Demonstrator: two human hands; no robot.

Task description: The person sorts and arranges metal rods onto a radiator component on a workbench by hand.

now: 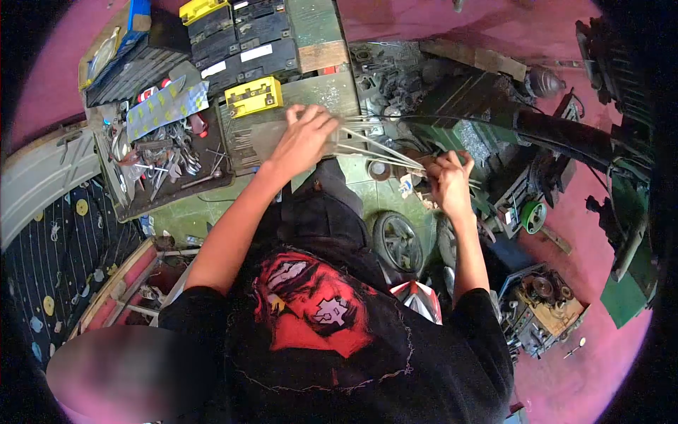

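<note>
Work in hand: a bunch of thin metal rods (385, 157) is being sorted between 2 hands.
Left hand (304, 138): fingers half-curled and laid over the spread ends of the rods. Its back faces the camera, so I cannot tell whether it pinches them or only rests on them.
Right hand (448, 180): closed in a fist around the other ends, where the rods come together.
Where the rods are: in the air between the hands, above the green bench (321, 88), just right of the yellow-topped battery (254, 96).
Done, as I judge it: the rods are picked up and gathered into 1 bunch at the right-hand end.
Left to do, as I judge it: the ends at the left hand fan apart (several lie at different angles), so the bunch looks not yet squared up or counted out.
Nearby: a tool tray (141, 201) of wrenches to the left, a small wheel (399, 242) below the hands, a green machine (459, 124) beyond the right hand.
Hard to make out: the number of rods, what their tips look like, and what lies under both palms. The lens bends and darkens the edges, and the lower left corner is blurred.
</note>
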